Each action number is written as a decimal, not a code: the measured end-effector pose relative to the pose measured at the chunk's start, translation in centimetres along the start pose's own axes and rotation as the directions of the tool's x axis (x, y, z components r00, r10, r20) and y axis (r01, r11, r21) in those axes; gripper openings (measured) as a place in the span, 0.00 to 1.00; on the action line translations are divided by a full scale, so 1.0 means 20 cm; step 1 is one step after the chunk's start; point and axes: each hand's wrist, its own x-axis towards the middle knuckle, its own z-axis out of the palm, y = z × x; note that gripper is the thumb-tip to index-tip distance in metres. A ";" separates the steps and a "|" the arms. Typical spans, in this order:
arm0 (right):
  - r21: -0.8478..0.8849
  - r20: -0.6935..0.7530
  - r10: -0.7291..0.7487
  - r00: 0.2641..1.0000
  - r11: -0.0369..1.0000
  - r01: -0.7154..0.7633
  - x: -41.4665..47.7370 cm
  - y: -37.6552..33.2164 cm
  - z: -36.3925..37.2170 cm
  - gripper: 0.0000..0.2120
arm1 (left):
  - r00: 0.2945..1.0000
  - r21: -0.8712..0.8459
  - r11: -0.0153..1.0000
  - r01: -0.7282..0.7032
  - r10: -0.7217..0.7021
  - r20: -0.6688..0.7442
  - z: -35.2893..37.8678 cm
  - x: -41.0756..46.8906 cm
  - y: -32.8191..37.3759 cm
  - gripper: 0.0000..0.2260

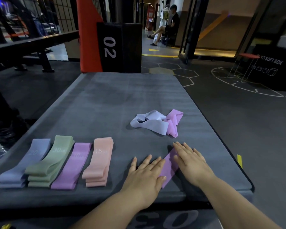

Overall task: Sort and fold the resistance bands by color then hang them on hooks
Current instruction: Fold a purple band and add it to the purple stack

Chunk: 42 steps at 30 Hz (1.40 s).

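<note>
The left hand [144, 176] and the right hand [191, 161] are bare, with full, tapering fingers [147, 161] and short, rounded fingernails [164, 178] of a plain natural finish. The left forearm [109, 212] and the right forearm [234, 200] are bare as well, smooth skin running from each wrist as far as the view reaches; the wide lens broadens them toward the lower edge.

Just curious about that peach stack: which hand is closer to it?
Left. The left hand lies just right of the peach stack, apart from it; the right hand is farther right.
</note>
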 end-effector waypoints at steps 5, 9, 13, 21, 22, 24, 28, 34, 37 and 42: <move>0.204 -0.118 0.066 0.991 0.978 -0.041 0.01 0.02 -0.02 0.22 | 0.988 -0.177 0.982 0.063 -0.087 -0.129 -0.03 0.00 0.00 0.38; 0.255 -0.235 0.277 0.932 0.943 -0.215 0.02 0.05 -0.03 0.19 | 0.958 -0.220 0.967 0.129 -0.179 -0.226 -0.06 -0.01 0.00 0.18; 0.240 -0.199 0.320 0.926 0.932 -0.270 0.01 0.06 -0.03 0.11 | 0.958 -0.207 0.963 0.174 -0.214 -0.190 -0.07 -0.03 0.00 0.13; 0.440 -0.182 0.362 0.914 0.861 -0.253 0.01 0.03 -0.06 0.05 | 0.953 -0.221 0.957 0.185 -0.230 -0.197 -0.08 -0.02 0.00 0.13; 0.488 -0.177 0.370 0.912 0.838 -0.245 0.01 0.03 -0.07 0.05 | 0.954 -0.222 0.958 0.183 -0.228 -0.196 -0.09 -0.02 0.00 0.12; 0.577 -0.175 0.375 0.910 0.788 -0.214 0.01 0.02 -0.08 0.03 | 0.953 -0.229 0.957 0.179 -0.226 -0.201 -0.10 -0.03 0.01 0.10; 0.769 -0.140 0.414 0.899 0.618 -0.164 0.01 0.01 -0.09 0.05 | 0.954 -0.239 0.957 0.164 -0.216 -0.209 -0.10 -0.03 0.01 0.06; 0.912 -0.096 0.425 0.900 0.399 -0.091 0.01 0.00 -0.09 0.07 | 0.958 -0.240 0.960 0.141 -0.194 -0.212 -0.10 -0.04 0.01 0.06; 0.932 -0.097 0.419 0.903 0.357 -0.066 0.00 -0.02 -0.10 0.07 | 0.961 -0.269 0.952 0.148 -0.202 -0.189 -0.09 -0.04 0.01 0.07; 0.945 -0.106 0.395 0.912 0.326 -0.031 -0.03 -0.07 -0.11 0.06 | 0.974 -0.268 0.950 0.162 -0.197 -0.109 -0.10 -0.08 0.01 0.11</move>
